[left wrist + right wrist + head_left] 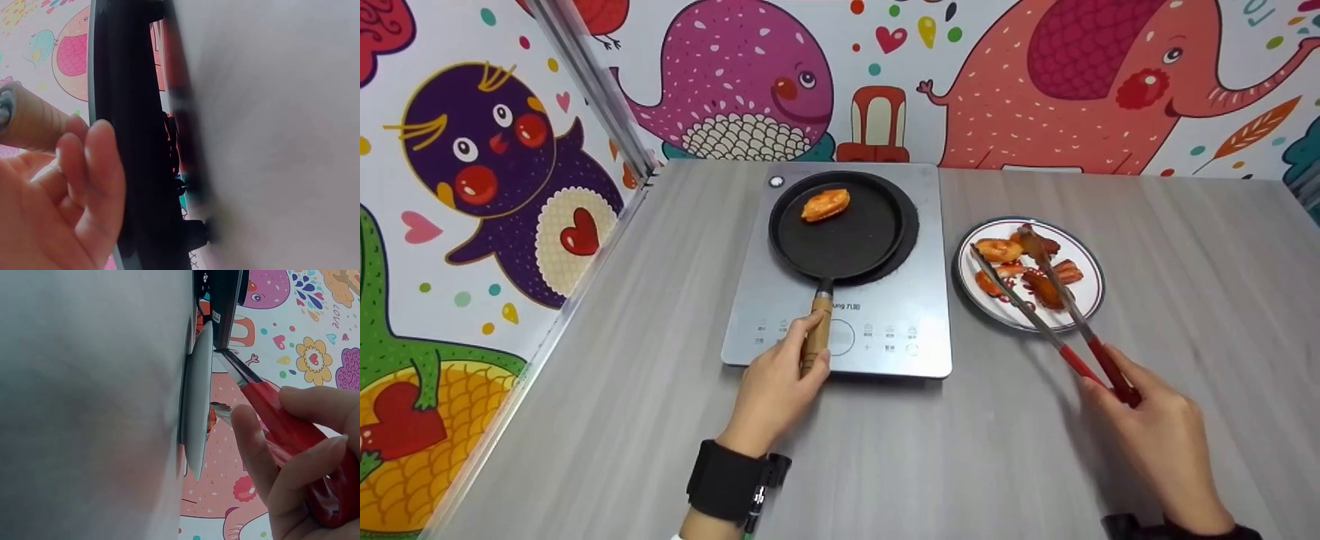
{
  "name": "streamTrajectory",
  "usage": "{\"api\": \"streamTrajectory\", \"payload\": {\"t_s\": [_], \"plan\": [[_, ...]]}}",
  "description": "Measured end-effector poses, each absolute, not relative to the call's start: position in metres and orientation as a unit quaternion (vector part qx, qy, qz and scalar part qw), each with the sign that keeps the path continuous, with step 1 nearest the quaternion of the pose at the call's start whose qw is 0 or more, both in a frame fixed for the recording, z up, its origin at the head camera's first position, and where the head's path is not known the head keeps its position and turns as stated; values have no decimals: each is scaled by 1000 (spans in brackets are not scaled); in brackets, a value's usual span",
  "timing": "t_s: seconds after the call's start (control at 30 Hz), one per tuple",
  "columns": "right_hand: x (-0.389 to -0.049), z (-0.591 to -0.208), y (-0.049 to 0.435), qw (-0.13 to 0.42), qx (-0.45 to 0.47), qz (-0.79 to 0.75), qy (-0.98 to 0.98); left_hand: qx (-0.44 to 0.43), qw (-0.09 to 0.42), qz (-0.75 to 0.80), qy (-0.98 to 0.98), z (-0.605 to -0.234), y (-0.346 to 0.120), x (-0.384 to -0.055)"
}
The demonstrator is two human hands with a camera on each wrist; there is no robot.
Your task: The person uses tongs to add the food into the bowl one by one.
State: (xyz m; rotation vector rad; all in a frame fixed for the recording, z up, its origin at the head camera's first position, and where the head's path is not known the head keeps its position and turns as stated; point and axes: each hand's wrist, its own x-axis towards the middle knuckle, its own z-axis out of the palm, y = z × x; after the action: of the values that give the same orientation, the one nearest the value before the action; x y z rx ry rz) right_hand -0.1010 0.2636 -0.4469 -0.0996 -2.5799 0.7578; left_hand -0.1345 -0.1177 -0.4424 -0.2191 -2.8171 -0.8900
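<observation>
My left hand [780, 382] grips the wooden handle [817, 330] of a black frying pan [847, 240], which sits on an induction cooktop [915, 330]. One browned chicken wing [826, 204] lies toward the upper left inside the pan. My right hand [1162, 427] holds red-handled metal tongs [1069, 300] by their grips. Their spread tips reach over a white plate [1084, 319] bearing several cooked pieces [1042, 289], one tip beside a golden wing [999, 249]. Whether the tips touch any food is unclear. In the right wrist view, fingers and thumb curl round the red tong handles [281, 422].
Grey wood-grain table [585, 390] surrounds the cooktop and plate. Cartoon-printed panels [885, 75] stand along the back and left edges. A dark cable [171, 140] shows beyond the cooktop's underside in the left wrist view.
</observation>
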Motion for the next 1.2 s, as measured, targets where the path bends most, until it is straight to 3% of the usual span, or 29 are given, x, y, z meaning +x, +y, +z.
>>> {"api": "streamTrajectory", "payload": {"t_s": [0.5, 0.73, 1.0, 1.2], "plan": [[-113, -446, 254, 214, -9, 274, -938, -78, 92, -300, -946, -444, -117, -134], [-112, -444, 253, 179, -4, 267, -947, -78, 97, -297, -947, -444, -117, -134], [-110, -447, 255, 202, -3, 273, -941, -79, 96, -297, -947, -444, -117, -134], [-108, -445, 257, 176, -18, 277, -945, -80, 96, -298, -946, -444, -117, -135]]}}
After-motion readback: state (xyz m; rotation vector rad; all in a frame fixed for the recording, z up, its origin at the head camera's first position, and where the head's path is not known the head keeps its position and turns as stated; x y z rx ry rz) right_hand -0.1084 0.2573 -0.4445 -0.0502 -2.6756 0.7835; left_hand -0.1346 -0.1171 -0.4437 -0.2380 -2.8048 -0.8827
